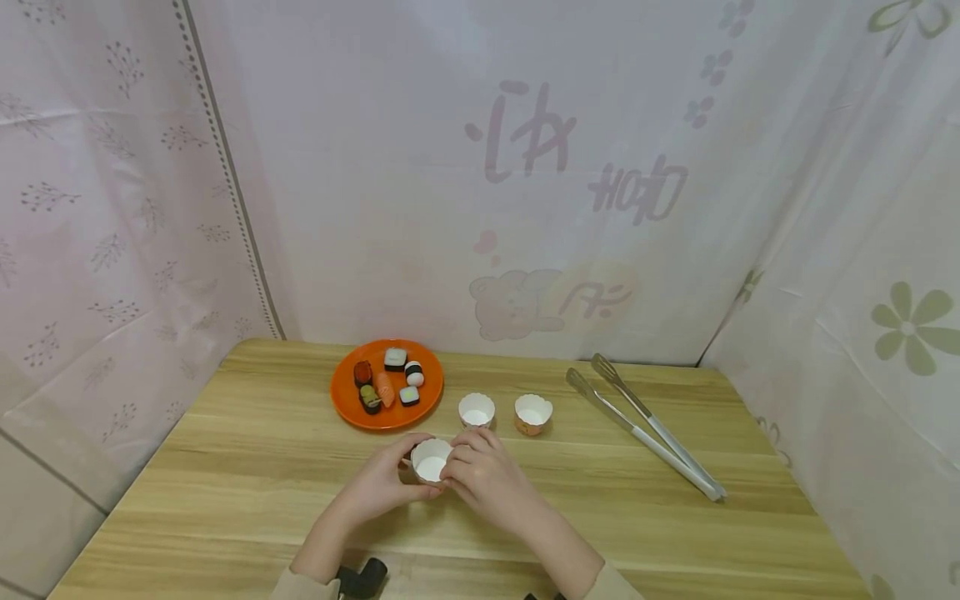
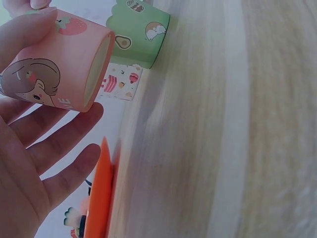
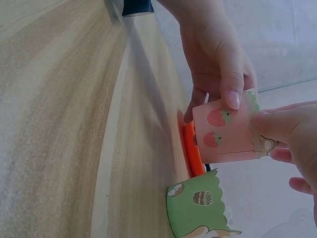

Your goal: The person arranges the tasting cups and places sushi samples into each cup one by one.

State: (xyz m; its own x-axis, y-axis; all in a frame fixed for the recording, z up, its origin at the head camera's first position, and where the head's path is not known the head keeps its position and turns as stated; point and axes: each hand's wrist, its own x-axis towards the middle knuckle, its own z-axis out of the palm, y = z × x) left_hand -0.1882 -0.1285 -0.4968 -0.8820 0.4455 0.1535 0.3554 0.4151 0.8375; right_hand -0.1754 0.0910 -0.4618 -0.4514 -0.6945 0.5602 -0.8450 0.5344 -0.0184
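Note:
Both hands meet at a pink paper baking cup (image 3: 228,141) with strawberries and a cartoon animal printed on its side. My left hand (image 1: 375,486) grips it between thumb and fingers from the left. On the other side, my right hand (image 1: 491,477) pinches the scalloped rim. The cup is held above the table, and its white inside shows in the head view. Beyond the hands stand two more baking cups (image 1: 476,410). The left wrist view shows one as green (image 2: 141,37) with printed pictures and one as white with a red pattern (image 2: 121,82).
An orange plate (image 1: 416,414) with several sushi pieces (image 1: 385,389) stands at the back left of the wooden table (image 1: 247,467). Metal tongs (image 1: 645,425) lie spread on the right. A patterned curtain (image 1: 360,208) hangs behind the table.

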